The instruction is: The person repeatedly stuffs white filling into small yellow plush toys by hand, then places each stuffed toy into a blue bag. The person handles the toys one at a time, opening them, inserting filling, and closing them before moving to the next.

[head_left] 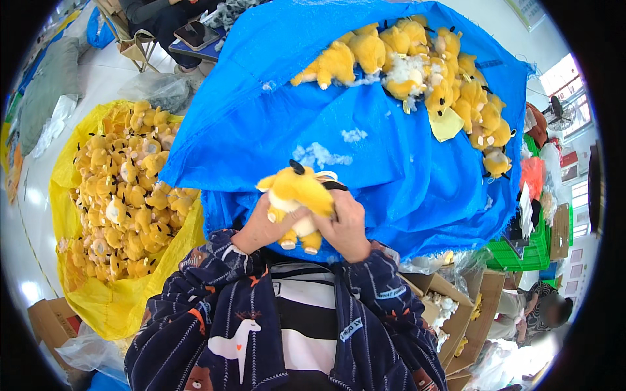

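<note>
Close in front of my chest I hold a yellow plush toy (298,189) with a pale belly, small feet and a black tip on top. My left hand (264,221) closes round its lower left side. Round its right side wraps my right hand (344,225); a thin pale loop of cord shows above those fingers. Under and beyond the toy spreads a blue tarp sheet (254,111). Loose tufts of white stuffing (321,156) lie on the sheet just past the toy. The toy's back is hidden.
More plush toys (456,85) line the sheet's far right edge, some with stuffing showing. On the left stands a yellow sack (72,260) full of similar toys. Cardboard boxes (479,313) and a green crate (528,247) are at right. Another person (163,19) sits at far left.
</note>
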